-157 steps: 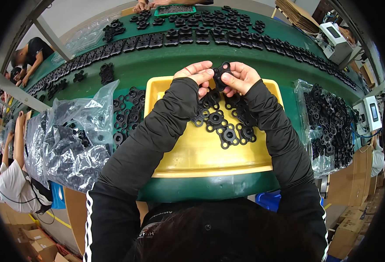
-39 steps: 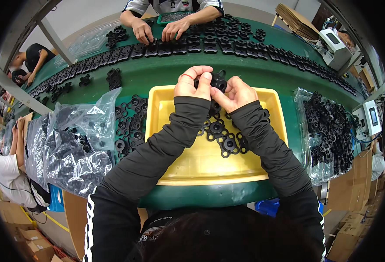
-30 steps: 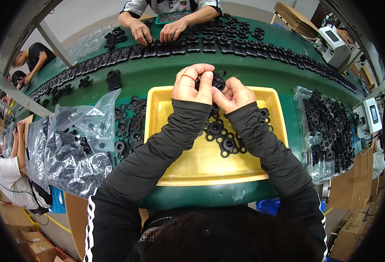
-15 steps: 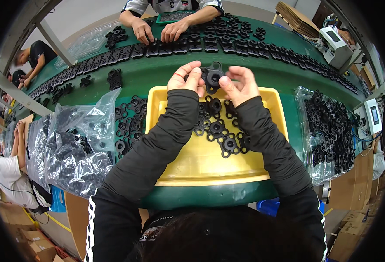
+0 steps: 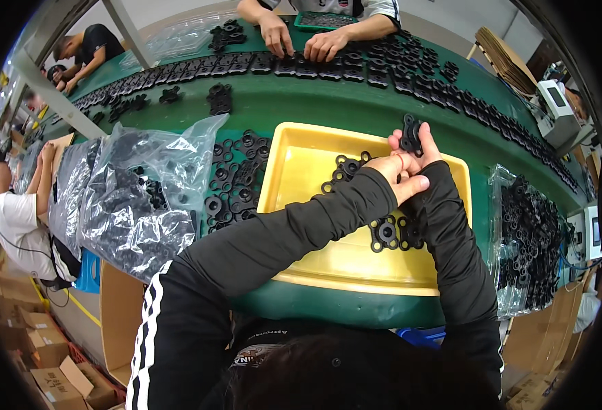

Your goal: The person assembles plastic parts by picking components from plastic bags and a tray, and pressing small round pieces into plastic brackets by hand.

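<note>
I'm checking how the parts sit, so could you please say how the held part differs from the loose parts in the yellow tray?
The held part is tipped up and looks narrow, while the loose parts show broad, ringed faces. The held part is in the right hand, while the loose parts lie in the yellow tray. Both are black.

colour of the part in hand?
Black: the part shows best in the head view, the only one.
</note>
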